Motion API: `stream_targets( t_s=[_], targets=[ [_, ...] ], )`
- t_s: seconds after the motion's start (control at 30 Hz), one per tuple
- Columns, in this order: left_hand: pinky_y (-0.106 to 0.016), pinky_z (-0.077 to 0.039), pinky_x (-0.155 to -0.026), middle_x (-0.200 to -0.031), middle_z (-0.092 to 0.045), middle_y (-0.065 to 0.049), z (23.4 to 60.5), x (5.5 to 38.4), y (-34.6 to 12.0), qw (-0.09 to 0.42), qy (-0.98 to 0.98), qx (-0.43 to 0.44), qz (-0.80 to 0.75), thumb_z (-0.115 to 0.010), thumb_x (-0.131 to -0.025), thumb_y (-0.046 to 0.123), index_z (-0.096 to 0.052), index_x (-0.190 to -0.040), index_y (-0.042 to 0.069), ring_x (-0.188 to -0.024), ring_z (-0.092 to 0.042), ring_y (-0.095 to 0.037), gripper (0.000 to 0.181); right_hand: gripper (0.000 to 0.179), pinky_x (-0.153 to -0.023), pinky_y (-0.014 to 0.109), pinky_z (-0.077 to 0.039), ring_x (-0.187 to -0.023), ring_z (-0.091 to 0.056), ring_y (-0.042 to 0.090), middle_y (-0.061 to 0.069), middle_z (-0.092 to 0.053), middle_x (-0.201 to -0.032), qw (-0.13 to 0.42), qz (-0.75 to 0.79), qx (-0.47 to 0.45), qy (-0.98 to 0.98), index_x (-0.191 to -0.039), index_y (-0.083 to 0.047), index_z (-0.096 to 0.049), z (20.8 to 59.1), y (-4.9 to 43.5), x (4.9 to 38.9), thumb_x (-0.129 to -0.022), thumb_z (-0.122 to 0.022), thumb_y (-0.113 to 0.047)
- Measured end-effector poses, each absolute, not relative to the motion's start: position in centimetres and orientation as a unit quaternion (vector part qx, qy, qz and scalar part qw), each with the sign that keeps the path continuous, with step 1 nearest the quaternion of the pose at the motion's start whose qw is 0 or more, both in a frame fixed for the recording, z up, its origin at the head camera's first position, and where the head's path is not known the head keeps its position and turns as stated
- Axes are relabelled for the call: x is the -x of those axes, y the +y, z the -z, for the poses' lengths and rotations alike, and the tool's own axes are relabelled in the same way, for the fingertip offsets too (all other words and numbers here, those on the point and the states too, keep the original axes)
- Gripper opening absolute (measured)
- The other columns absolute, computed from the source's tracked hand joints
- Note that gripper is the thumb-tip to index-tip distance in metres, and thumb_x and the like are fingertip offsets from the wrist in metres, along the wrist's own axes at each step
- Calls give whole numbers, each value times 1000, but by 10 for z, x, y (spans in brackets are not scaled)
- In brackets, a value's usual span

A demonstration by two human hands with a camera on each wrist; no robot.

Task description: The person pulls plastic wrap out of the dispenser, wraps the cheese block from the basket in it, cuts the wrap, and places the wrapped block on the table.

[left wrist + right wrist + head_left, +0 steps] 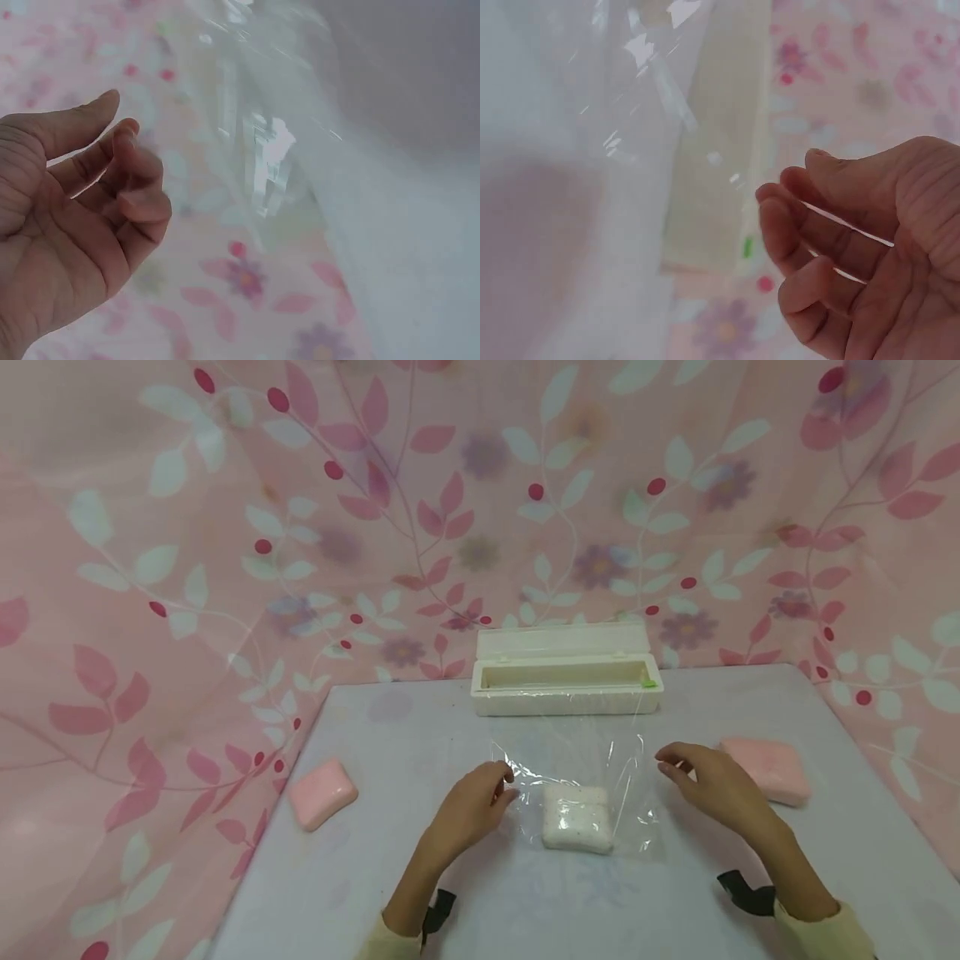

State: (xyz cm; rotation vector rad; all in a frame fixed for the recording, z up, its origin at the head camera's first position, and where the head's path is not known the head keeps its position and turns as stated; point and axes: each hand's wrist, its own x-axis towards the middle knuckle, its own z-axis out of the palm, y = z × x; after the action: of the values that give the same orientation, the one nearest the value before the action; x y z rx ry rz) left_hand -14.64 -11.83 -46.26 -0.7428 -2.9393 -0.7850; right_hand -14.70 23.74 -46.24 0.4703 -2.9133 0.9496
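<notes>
A sheet of clear plastic film (633, 768) lies over a white, soap-like block (577, 828) in the middle of the table. Just left of the film is my left hand (474, 803), its thumb and fingers loosely bent. In the left wrist view, the left fingers (142, 202) hold nothing and a gap parts them from the shiny film (274, 150). On the other side, my right hand (718, 787) hovers beside the film's right edge. Its fingers (780, 232) are also loosely curved and hold nothing.
Behind the film stands a long white box (566, 703), lid raised, a small green piece at its right end. One pink block (324, 793) lies far left. Another pink block (772, 768) sits beside the right hand, partly behind it. A flowered curtain (480, 552) encloses the table.
</notes>
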Motion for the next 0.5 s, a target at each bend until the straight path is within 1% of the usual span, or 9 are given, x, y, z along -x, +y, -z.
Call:
stream_targets(
  t_s=[0.03,0.1,0.2,0.27,0.33,0.5],
  targets=[
    [-22,-45,-62,-85,-54,4,458,138,-115,6,-934,242,263,-73,-91,18,-61,-102,11,-74,-52,-10,18,17,-69,37,-49,-84,-63,17,-4,-69,-93,30,-310,-152,-938,-109,-11,-69,457,232,142,-93,-69,-14],
    [-20,-44,-61,-85,-55,3,456,125,-107,-1,-927,254,277,-75,-89,20,-59,-98,12,-73,-52,-8,20,19,-64,32,-49,-80,-62,13,-7,-69,-89,26,-319,-157,-934,-110,-12,-67,451,219,131,-91,-71,-16],
    [-18,-42,-61,-91,-54,3,465,115,-98,-19,-929,254,267,-78,-86,25,-55,-95,14,-73,-51,-5,27,27,-59,27,-47,-74,-60,8,-8,-67,-84,-18,-339,-166,-926,-110,-11,-62,455,196,120,-89,-75,-22],
    [-18,-41,-62,-94,-53,3,474,113,-94,-33,-932,247,262,-81,-83,27,-54,-95,13,-73,-49,-5,33,35,-58,26,-47,-71,-58,6,-8,-65,-83,-49,-347,-160,-923,-109,-11,-59,463,184,117,-86,-78,-29],
    [-19,-41,-62,-96,-51,4,483,114,-92,-49,-933,239,263,-83,-80,28,-54,-96,12,-72,-47,-6,37,43,-59,27,-46,-69,-57,5,-7,-65,-83,-66,-355,-159,-919,-109,-11,-55,474,177,115,-81,-81,-33],
    [-20,-41,-63,-94,-49,4,503,121,-89,-91,-930,241,262,-86,-76,26,-52,-96,12,-72,-45,-7,42,63,-59,27,-44,-66,-52,6,-3,-64,-86,-86,-349,-174,-917,-110,-11,-48,500,167,114,-70,-88,-38]
  ],
)
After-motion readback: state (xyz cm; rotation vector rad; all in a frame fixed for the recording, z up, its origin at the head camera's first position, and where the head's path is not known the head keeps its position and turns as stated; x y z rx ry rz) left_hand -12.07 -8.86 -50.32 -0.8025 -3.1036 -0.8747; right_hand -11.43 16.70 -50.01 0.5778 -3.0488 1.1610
